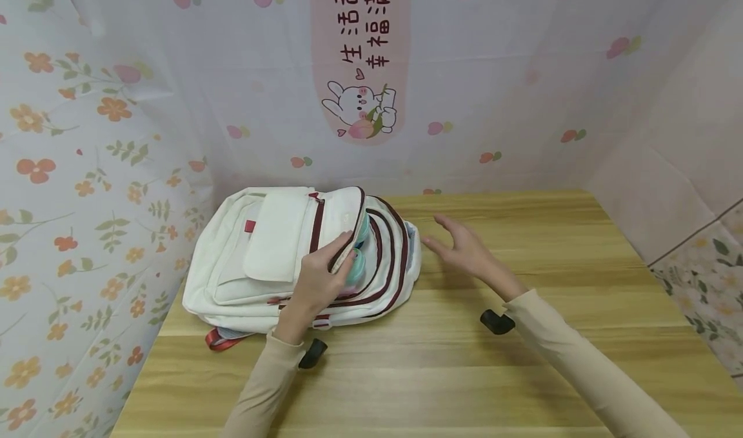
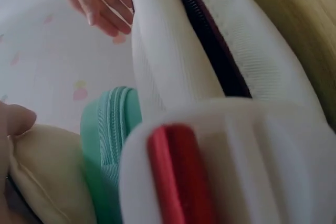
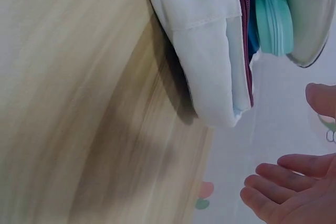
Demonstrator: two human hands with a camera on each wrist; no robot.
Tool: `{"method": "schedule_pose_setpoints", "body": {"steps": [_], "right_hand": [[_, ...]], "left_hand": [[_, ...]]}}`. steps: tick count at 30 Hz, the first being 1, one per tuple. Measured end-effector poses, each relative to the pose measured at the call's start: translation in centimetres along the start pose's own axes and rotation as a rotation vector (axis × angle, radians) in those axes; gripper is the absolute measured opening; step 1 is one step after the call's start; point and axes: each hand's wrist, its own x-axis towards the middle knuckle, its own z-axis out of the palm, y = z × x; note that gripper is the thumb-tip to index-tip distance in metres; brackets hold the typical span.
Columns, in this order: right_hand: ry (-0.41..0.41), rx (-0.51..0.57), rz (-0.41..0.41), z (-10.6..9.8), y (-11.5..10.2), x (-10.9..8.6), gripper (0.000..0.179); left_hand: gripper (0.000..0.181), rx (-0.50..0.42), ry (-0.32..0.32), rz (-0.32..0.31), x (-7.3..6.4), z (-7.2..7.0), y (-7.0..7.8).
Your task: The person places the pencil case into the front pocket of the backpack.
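Observation:
A white backpack (image 1: 229,283) with dark red zips lies on the table, its top toward the right. My left hand (image 1: 313,283) grips the edge of its front pocket flap (image 1: 342,209), which is lifted away from the bag. Inside the gap are mint-green zipped items (image 1: 358,267); the right wrist view shows two stacked mint-green pieces (image 3: 274,22), mostly covered by the bag. My right hand (image 1: 464,251) hovers just right of the backpack's top, fingers spread and holding nothing. In the left wrist view the right hand (image 2: 102,1) appears beyond the bag.
The wooden table (image 1: 551,244) extends to the right and front of the bag. Patterned cloth (image 1: 493,102) hangs behind and at both sides. A red strap loop (image 1: 220,341) sticks out at the bag's lower left. Each wrist carries a black mount (image 1: 496,322).

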Motion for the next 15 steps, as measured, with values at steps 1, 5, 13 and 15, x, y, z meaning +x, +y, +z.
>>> {"method": "schedule_pose_setpoints", "body": {"steps": [1, 5, 13, 15], "right_hand": [[0.0, 0.0, 0.0, 0.0, 0.1, -0.1, 0.068], [0.002, 0.009, 0.007, -0.1, 0.6, -0.7, 0.068], [-0.006, 0.018, 0.032, 0.2, 2.1, -1.5, 0.068], [-0.005, 0.025, 0.026, 0.5, 2.5, -1.6, 0.068]], "left_hand": [[0.038, 0.021, -0.024, 0.001, 0.0, 0.1, 0.2], [0.039, 0.139, -0.127, 0.004, -0.1, 0.4, 0.8], [0.04, 0.236, -0.227, -0.003, -0.5, 1.0, 1.6], [0.04, 0.259, -0.22, 0.015, -0.8, 1.2, 1.6]]}}
